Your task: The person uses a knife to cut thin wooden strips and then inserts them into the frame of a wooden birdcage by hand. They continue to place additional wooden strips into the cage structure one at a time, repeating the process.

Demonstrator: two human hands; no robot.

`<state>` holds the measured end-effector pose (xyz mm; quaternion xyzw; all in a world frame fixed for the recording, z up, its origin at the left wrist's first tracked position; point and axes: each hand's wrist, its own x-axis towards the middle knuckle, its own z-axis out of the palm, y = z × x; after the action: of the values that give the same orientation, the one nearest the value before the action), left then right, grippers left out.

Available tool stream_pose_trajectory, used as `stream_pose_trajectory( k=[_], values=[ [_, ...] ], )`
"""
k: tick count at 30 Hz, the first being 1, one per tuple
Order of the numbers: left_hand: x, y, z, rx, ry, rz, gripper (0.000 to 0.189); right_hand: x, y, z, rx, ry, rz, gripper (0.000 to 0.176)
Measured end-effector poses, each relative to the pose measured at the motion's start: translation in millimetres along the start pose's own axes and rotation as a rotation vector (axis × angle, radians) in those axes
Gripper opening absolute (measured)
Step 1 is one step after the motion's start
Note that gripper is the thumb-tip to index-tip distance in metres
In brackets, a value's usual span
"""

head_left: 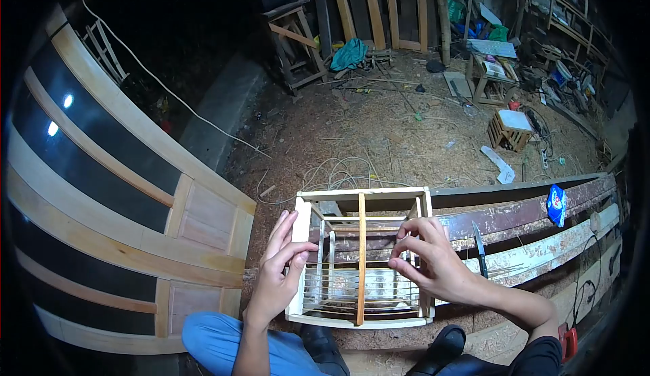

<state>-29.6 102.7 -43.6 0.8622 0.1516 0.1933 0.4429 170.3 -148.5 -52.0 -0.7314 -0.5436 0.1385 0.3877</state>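
Observation:
A small wooden cage frame (301,222) with thin bars stands on the workbench (528,207) in front of me. A darker wooden slat (361,240) runs across its top, front to back. My left hand (279,268) rests against the frame's left side, fingers extended and thumb touching the pale post. My right hand (428,257) is at the right side, fingertips pinched on a thin bar near the frame's upper right.
A knife (479,242) lies on the bench right of the cage, and a blue packet (556,204) further right. A large wooden door panel (115,200) lies at the left. Sawdust floor behind holds cables, a small crate (509,129), stools and leaning planks.

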Motion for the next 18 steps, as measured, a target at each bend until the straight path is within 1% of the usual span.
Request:
stream_pose_trajectory(
  k=[2, 4, 6, 7, 10, 15, 18],
  values=[
    [1, -2, 1, 0.020, -0.008, 0.012, 0.019, -1, -4, 2, -0.057, 0.012, 0.020, 0.020],
    [2, 0, 1, 0.021, -0.013, -0.002, 0.018, 0, -7, 4, -0.170, 0.083, 0.001, 0.016],
    [2, 2, -1, 0.185, -0.083, 0.044, 0.015, 2, -10, 4, -0.197, 0.087, -0.020, 0.015],
    [2, 2, -1, 0.181, -0.086, 0.045, 0.015, 3, -10, 4, -0.224, 0.094, -0.040, 0.013],
    [4, 1, 0, 0.196, -0.130, 0.054, 0.012, 11, -12, 7, -0.168, 0.065, -0.031, 0.010],
    [4, 5, 5, 0.195, -0.077, 0.014, 0.010, 12, -8, 10, -0.141, 0.064, -0.040, 0.008],
    [4, 8, 5, 0.215, -0.090, 0.010, 0.011, 10, -6, 9, -0.131, 0.053, -0.027, 0.006]
  ],
)
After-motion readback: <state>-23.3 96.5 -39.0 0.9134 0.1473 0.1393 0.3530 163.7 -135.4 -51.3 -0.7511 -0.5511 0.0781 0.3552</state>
